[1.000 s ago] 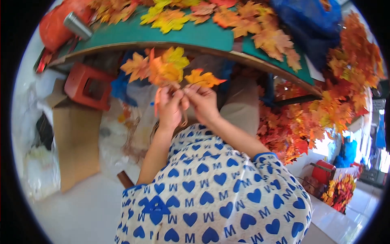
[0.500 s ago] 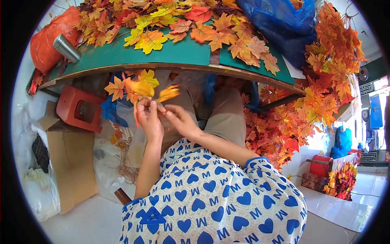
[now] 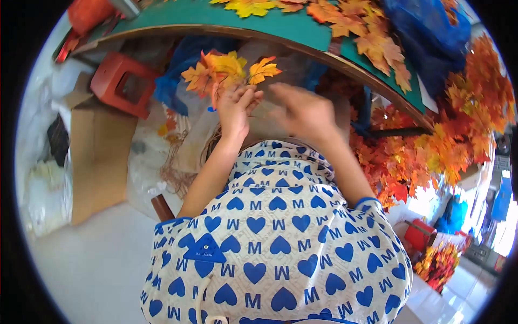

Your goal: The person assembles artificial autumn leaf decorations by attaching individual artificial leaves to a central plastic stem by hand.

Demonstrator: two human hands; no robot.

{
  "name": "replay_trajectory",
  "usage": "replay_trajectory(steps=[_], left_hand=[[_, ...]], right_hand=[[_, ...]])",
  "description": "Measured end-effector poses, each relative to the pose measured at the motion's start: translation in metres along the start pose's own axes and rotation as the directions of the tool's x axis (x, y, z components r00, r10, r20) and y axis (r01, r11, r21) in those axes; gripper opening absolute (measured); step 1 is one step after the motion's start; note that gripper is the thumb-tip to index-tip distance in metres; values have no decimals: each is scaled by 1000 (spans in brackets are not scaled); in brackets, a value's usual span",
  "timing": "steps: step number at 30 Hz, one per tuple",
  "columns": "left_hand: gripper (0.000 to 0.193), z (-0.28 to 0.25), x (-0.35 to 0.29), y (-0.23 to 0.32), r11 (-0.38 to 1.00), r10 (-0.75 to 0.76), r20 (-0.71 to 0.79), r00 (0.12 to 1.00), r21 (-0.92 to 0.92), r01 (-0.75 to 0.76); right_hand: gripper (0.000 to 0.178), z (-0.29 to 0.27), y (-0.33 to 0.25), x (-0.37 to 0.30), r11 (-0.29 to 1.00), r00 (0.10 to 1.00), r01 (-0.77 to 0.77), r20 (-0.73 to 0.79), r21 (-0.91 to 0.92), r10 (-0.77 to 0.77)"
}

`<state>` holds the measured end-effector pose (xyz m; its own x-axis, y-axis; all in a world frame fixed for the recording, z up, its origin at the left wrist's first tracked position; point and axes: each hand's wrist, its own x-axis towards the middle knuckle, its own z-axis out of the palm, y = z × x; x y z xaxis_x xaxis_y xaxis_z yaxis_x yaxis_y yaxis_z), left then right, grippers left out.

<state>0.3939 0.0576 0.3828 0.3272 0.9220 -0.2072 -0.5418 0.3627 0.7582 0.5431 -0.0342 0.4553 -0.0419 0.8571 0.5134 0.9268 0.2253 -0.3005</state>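
"What's nearest?"
"A heart-print smock (image 3: 280, 216), filling the lower frame."
"And the hands?"
"Upper centre: the left hand (image 3: 237, 108) pinches an artificial maple-leaf sprig (image 3: 229, 67) at its base. The right hand (image 3: 312, 113), just right, is too blurred to tell its grip."
"Beyond?"
"A green-topped table (image 3: 178, 15), top, bearing loose maple leaves (image 3: 379, 47)."

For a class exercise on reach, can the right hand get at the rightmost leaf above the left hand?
Probably yes: the right hand, though blurred, looks empty, and nothing visible stands between it and the rightmost leaf.
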Motion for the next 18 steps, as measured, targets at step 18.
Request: replay_trajectory(steps=[18], left_hand=[[59, -11, -2, 23, 984, -52, 252, 966, 177, 7]], right_hand=[[18, -127, 229, -19, 608, 895, -364, -86, -705, 437]])
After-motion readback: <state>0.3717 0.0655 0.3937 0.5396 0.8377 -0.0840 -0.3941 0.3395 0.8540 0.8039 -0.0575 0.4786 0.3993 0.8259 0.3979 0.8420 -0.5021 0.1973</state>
